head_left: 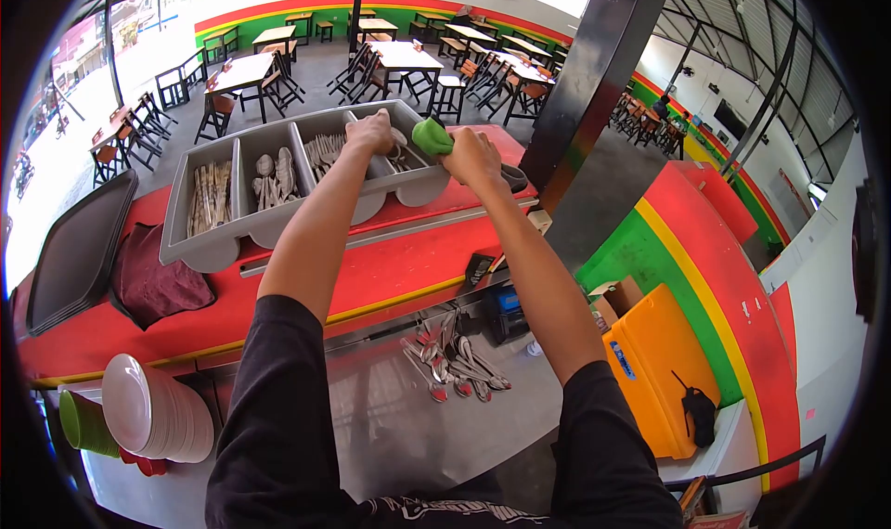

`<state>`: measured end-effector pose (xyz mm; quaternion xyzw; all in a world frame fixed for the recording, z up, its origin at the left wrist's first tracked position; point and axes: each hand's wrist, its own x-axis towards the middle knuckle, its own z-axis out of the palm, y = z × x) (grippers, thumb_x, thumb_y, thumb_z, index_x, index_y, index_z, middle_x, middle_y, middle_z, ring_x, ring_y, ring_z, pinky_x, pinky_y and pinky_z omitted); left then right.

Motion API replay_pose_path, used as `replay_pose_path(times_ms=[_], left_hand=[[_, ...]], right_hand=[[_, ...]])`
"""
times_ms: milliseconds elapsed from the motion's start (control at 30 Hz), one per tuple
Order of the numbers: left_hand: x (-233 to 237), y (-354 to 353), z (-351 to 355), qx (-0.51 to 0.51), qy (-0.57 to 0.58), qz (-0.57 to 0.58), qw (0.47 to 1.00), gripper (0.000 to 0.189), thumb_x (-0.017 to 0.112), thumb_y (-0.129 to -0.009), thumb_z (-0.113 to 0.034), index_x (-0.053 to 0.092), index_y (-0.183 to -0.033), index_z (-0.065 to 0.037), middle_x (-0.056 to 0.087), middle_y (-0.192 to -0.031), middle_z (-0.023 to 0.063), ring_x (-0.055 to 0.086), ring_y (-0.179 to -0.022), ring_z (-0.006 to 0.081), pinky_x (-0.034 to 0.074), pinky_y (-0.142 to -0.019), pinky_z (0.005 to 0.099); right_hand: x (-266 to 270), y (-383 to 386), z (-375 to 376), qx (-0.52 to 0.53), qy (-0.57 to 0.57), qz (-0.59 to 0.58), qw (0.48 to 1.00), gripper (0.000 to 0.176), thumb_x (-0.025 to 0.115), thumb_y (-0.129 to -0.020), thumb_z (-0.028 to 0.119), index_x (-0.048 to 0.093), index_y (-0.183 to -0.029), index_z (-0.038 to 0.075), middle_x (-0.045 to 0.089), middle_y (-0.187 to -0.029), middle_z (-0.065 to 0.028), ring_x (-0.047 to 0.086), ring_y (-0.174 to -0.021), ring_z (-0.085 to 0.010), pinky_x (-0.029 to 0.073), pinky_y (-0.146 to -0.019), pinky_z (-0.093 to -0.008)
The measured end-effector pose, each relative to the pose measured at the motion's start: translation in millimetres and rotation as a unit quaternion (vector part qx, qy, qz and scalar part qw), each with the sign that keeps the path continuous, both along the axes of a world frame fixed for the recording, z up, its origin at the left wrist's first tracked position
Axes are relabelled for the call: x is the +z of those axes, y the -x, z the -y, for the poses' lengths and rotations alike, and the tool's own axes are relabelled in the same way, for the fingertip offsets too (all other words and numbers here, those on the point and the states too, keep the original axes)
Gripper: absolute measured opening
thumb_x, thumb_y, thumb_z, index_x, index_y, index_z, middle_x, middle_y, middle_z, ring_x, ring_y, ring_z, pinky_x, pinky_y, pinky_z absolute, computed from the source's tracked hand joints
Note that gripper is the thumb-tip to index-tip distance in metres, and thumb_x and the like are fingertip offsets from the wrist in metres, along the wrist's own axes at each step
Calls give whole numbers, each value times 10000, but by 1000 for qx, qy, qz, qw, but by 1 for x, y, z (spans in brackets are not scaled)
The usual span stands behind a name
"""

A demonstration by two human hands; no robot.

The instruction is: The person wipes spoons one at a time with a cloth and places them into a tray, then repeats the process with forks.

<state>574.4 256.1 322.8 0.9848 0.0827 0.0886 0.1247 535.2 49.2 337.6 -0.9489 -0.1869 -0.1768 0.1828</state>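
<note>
On a red, yellow-edged counter [418, 260], directly ahead of the body: a long grey plastic cutlery tray [269, 225] with four compartments, its long axis crosswise to both outstretched arms. Inside the tray, from left to right: thin pale-handled utensils [212, 198], metal spoons [275, 178], metal forks [325, 150] and a last, partly covered lot of metal cutlery [402, 155].

At the tray's right end, and nearer to that end than the other: the right hand [475, 158], with fingers closed on a crumpled bright-green cloth [432, 136]; contact between cloth and tray wall impossible to tell. Near the tray's far rim, right of the forks: the left hand [371, 132], bent downward, with fingertips hidden; gripping or merely resting, impossible to tell.

Left of the tray: a folded maroon cloth [162, 278], then a stack of black rectangular trays [79, 255]. Below the tray, on a steel worktop [390, 436]: a loose heap of metal spoons and forks [455, 362]. Below and left of the tray: stacked round white dishes [153, 408]. Below and right: an orange plastic box [659, 371]. Beyond the tray: pale-topped tables [408, 58] with stools.
</note>
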Motion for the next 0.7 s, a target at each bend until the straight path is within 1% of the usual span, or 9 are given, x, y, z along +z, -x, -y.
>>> replay_pose_path(times_ms=[67,167,300,433,467,567,633,667,700], left_hand=[[1,4,1,-11,6,0,1000,501,615,-874,-292,476,-1309,-84,589,-1323,151,555,-1243,296,422,-1009,467],[-8,-9,-2,15,31,17,999,467,622,-832,-206,511,-1283,-154,613,-1288,41,548,-1238,253,394,-1005,490],[-4,5,3,7,19,72,997,441,603,-827,-168,539,-1263,-144,644,-1233,57,563,-1219,253,392,-983,496],[5,25,10,-66,55,290,953,344,565,-857,-120,591,-1200,-112,701,-1099,89,664,-1038,296,468,-867,471],[3,25,10,-117,44,391,912,300,564,-884,-118,595,-1182,-94,711,-1070,92,691,-868,290,503,-760,414],[25,98,45,-203,179,442,855,223,577,-892,-75,600,-1114,-70,702,-1014,127,685,-742,292,522,-671,409],[12,159,70,-219,203,477,827,180,573,-904,-50,588,-1083,-43,693,-933,113,644,-621,260,505,-572,337],[-4,196,83,-232,247,470,815,143,559,-918,-30,583,-1059,-21,666,-858,104,622,-609,211,485,-562,306],[-34,227,92,-252,307,436,807,125,558,-930,-32,582,-1050,-5,650,-831,108,603,-617,164,475,-564,286]], right_hand=[[-7,-9,1,0,5,17,1000,321,752,-778,299,725,-1075,182,712,-980,-162,667,-978,-333,514,-865,-444],[-9,-6,1,-4,2,35,999,312,747,-781,303,726,-1061,166,709,-987,-165,670,-965,-336,517,-862,-449],[-14,3,2,0,-11,52,999,313,719,-808,280,701,-1085,136,706,-975,-170,659,-977,-350,522,-840,-458],[-19,15,6,24,-40,84,995,326,687,-829,229,662,-1128,101,698,-955,-178,663,-928,-363,523,-812,-468],[-22,17,8,31,-42,97,994,330,680,-832,211,653,-1141,96,698,-948,-175,671,-898,-362,523,-805,-470],[-39,24,18,84,-107,180,974,317,673,-824,137,625,-1127,59,684,-916,-177,659,-830,-378,524,-778,-463],[-60,51,29,141,-236,228,934,338,665,-805,64,604,-1136,29,677,-911,-178,665,-837,-363,523,-768,-440],[-75,72,36,169,-299,251,905,352,661,-796,28,594,-1141,14,673,-909,-179,667,-840,-355,523,-762,-428],[-104,95,48,151,-382,137,901,365,653,-802,1,575,-1158,-1,668,-894,-172,675,-813,-315,522,-735,-405]])
